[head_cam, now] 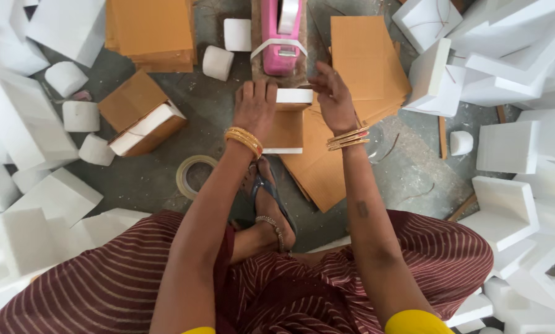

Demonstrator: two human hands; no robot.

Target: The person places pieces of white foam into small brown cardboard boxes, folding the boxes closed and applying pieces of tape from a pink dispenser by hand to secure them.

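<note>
Both hands meet one foam-filled cardboard box (288, 120); left hand (254, 108) presses flat on top (fingers together); right hand (334, 99) open beside it.

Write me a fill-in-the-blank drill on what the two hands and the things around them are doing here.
1. The left hand presses flat on a small cardboard-wrapped foam block of the colour ____.
2. The tape dispenser beyond the hands is ____.
3. A loose tape roll lies on the ____.
4. The right hand is ____, gripping nothing.

Missing words: brown; pink; floor; open
</note>
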